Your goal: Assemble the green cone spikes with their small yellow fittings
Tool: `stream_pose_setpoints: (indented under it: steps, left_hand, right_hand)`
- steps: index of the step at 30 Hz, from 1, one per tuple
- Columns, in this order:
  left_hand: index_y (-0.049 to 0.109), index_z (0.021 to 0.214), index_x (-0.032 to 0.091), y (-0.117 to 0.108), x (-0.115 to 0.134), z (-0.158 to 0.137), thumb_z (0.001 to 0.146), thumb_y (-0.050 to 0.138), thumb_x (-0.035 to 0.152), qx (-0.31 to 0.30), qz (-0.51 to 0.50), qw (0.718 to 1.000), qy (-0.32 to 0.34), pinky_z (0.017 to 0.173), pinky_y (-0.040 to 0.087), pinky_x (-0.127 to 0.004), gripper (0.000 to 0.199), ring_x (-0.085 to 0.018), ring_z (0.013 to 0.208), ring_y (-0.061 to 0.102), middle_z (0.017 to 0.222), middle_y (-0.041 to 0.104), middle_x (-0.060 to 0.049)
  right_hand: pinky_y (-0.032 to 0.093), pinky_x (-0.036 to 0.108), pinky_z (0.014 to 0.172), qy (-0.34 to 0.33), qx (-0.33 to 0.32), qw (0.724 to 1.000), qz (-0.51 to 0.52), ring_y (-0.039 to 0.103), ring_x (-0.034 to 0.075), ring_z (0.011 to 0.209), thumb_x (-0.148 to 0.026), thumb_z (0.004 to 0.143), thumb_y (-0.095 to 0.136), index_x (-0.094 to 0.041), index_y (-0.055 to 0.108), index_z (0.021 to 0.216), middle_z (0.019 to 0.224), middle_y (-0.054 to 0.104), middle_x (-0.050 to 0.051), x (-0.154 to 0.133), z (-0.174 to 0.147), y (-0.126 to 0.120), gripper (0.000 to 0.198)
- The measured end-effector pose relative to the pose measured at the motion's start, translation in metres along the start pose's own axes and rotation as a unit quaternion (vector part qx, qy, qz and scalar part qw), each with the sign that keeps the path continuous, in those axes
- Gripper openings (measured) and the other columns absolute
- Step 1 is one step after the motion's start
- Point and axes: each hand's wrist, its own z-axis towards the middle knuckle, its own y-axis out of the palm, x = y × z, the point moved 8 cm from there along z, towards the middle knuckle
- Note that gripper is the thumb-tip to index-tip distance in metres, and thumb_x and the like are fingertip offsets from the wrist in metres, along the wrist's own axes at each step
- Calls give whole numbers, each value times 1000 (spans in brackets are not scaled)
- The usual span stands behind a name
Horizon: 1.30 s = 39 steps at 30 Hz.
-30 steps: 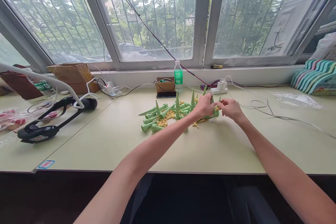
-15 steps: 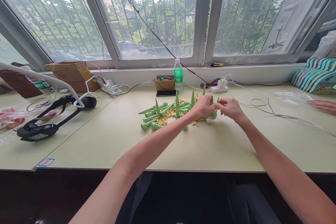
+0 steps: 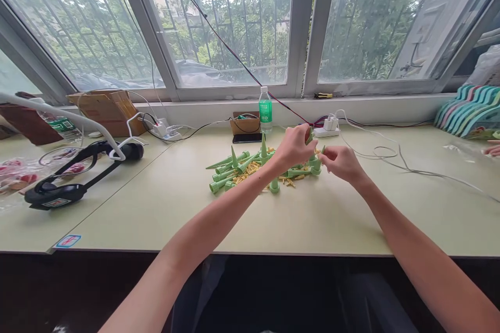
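Green plastic spikes (image 3: 221, 177), some with round collars, lie heaped mid-table among small yellow plastic pieces (image 3: 289, 182). Among them an upright spike (image 3: 263, 146) points at the window. Over the right end of the heap, my left hand (image 3: 296, 146) is closed around a green spike (image 3: 310, 136), mostly covered by the fingers. Just to its right, my right hand (image 3: 342, 163) pinches a green pointed piece (image 3: 323, 149) between thumb and fingers. Below the two hands stands a green collared part (image 3: 314, 165). My left forearm hides part of the heap.
Behind the heap are a phone (image 3: 247, 138), a small cardboard box (image 3: 245, 124) and a green-labelled bottle (image 3: 265, 112). A black headset (image 3: 84, 177) lies left. White cables (image 3: 406, 166) cross the right side, near hangers (image 3: 464, 112) and another person's hand (image 3: 492, 148).
My left hand has risen and shifted slightly left, away from my right hand, which stays nearly in place. The other person's hand at the right edge has drawn back.
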Motion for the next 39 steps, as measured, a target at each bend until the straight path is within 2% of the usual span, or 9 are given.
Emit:
stream_pose_setpoints:
  steps: [5, 8, 17, 23, 32, 35, 39]
  left_hand:
    - [33, 66, 21, -12, 3, -1, 84, 62, 25, 29, -10, 1000, 1, 57, 42, -25, 34, -16, 64, 59, 60, 52, 1]
    - [34, 66, 21, -14, 2, -1, 85, 62, 27, 38, -15, 999, -2, 58, 43, -25, 34, -16, 65, 60, 60, 52, 1]
    - [37, 67, 20, -11, -1, -2, 84, 62, 27, 22, -20, 999, -25, 59, 46, -25, 31, -16, 67, 63, 63, 56, 0]
    - [35, 71, 21, -3, -1, -7, 87, 58, 29, -23, -72, 996, -42, 49, 44, -23, 29, -12, 48, 59, 58, 54, 4]
    - [37, 69, 20, -3, -1, -6, 86, 59, 27, -11, -47, 998, -34, 53, 45, -23, 29, -12, 50, 59, 57, 54, 4]
    - [35, 69, 20, -2, -1, -7, 87, 59, 28, -16, -58, 997, -37, 51, 45, -23, 30, -11, 45, 57, 57, 52, 5]
    - [34, 70, 21, 4, -3, -8, 86, 60, 29, -35, -73, 995, -52, 44, 42, -22, 32, -11, 44, 58, 60, 52, 4]
  right_hand:
    - [38, 26, 55, -43, 34, 998, 5, 45, 12, 46, -38, 82, 55, -19, 52, 57, 45, 54, -1, -13, -4, -2, 31]
    - [38, 26, 56, -47, 44, 998, 6, 44, 12, 47, -38, 82, 55, -20, 50, 56, 47, 54, -1, -15, -6, 0, 33]
    - [39, 25, 55, -18, 25, 999, -5, 49, 13, 50, -33, 80, 53, -20, 51, 58, 50, 56, 0, -6, -4, 10, 26]
    - [42, 27, 56, 7, -15, 999, 40, 54, 15, 47, -31, 80, 49, -20, 56, 65, 51, 57, 0, -7, -5, 14, 21]
    - [44, 26, 53, 14, -58, 994, 94, 56, 14, 42, -28, 77, 49, -19, 59, 66, 48, 57, -2, -5, -4, 24, 17]
    - [43, 26, 54, 13, -33, 995, 91, 55, 14, 43, -29, 77, 50, -20, 54, 62, 46, 56, -2, -3, -3, 16, 17]
    - [42, 28, 57, 12, 64, 998, 8, 52, 15, 46, -34, 77, 55, -22, 48, 56, 44, 54, -1, 1, 0, -6, 25]
